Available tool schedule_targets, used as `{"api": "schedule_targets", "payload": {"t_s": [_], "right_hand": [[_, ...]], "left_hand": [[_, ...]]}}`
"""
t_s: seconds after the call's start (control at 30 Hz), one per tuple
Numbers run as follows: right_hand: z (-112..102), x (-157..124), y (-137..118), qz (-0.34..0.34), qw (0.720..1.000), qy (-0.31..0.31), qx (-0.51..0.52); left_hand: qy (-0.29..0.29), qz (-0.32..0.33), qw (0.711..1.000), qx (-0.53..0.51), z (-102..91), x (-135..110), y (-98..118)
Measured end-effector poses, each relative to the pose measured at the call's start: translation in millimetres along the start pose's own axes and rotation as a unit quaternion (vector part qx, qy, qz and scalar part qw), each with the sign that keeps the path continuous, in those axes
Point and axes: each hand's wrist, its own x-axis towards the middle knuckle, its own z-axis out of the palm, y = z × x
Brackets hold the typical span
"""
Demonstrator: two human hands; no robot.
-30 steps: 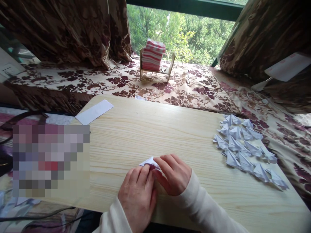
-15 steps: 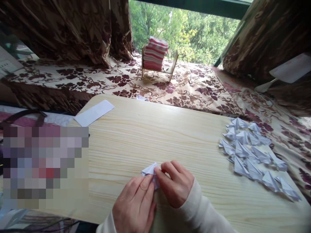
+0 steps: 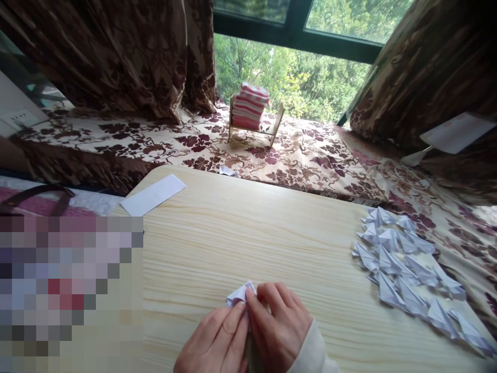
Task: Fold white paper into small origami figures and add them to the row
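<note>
A small piece of folded white paper lies at the front middle of the table, partly covered by my fingers. My left hand presses on its lower left side with the fingers close together. From the right, my right hand pinches the paper's edge, its thumb and index finger meeting my left fingertips. The underside of the paper and its lower part are hidden. Several folded white paper pieces with pointed wings lie in rows on the right side of the table.
Near the far left corner sits a stack of white paper strips. A small white paper piece rests just past the far edge. Beyond it, a wooden stand holds folded pink striped cloths. A white lamp stands at right.
The camera view has tilted up, so everything sits lower in the picture. Both hands stay on the folded paper, with only slight finger movement.
</note>
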Motion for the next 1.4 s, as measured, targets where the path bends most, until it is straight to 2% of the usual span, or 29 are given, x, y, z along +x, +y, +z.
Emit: {"api": "schedule_targets", "payload": {"t_s": [0.07, 0.17, 0.27, 0.37, 0.6, 0.9, 1.17, 1.4], "right_hand": [[-2, 1, 0, 0.003, 1.0, 0.001, 0.005], [-2, 2, -1, 0.008, 1.0, 0.003, 0.019], [0, 2, -2, 0.023, 0.999, 0.015, 0.028], [0, 2, 0, 0.003, 1.0, 0.016, 0.017], [-6, 0, 14, -0.022, 0.997, 0.053, 0.056], [-10, 0, 18, -0.021, 0.998, 0.051, 0.035], [-9, -4, 13, -0.059, 0.997, 0.024, -0.037], [-4, -12, 9, -0.067, 0.997, 0.012, -0.036]], "left_hand": [[-0.005, 0.002, 1.0, -0.016, -5.8, 5, -5], [0.007, -0.037, 0.998, -0.045, -10.5, 18, -11], [0.036, -0.07, 0.994, -0.07, -5.5, 32, -17], [0.039, -0.077, 0.993, -0.079, 3.5, 40, -21], [0.043, -0.068, 0.994, -0.076, 8.5, 40, -23], [0.034, -0.072, 0.995, -0.062, 8.3, 42, -21], [-0.025, -0.068, 0.997, -0.035, 3.4, 41, -18], [-0.091, -0.063, 0.994, 0.009, 1.0, 36, -13]]}}
